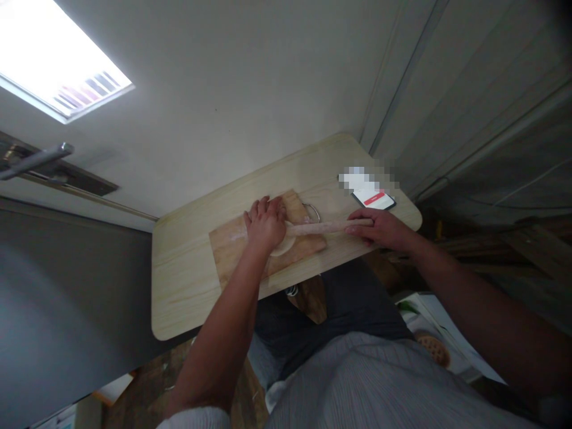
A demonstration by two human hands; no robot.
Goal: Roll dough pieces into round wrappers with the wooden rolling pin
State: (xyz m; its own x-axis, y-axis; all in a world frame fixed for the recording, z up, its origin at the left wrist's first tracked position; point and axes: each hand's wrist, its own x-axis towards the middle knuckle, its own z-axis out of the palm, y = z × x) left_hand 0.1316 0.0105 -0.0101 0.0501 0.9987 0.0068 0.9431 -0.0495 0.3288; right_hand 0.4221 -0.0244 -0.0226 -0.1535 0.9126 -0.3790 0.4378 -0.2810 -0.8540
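A pale, flat round of dough (284, 245) lies on a wooden cutting board (232, 245) with a metal ring at its far right corner. My left hand (267, 223) rests palm down over the left part of the dough, fingers spread and reaching past it; the thumb is mostly hidden. A slim wooden rolling pin (325, 227) lies across the board, its left end over the dough by my left hand. My right hand (379, 228) is closed around the pin's right end, with fingertips and thumb on either side of it.
The board sits on a light wood-grain table (183, 280) with rounded corners. A phone (375, 198) with a lit screen lies at the table's right. A door handle (38, 159) sticks out on the left. Below the right forearm is a white box (451, 333).
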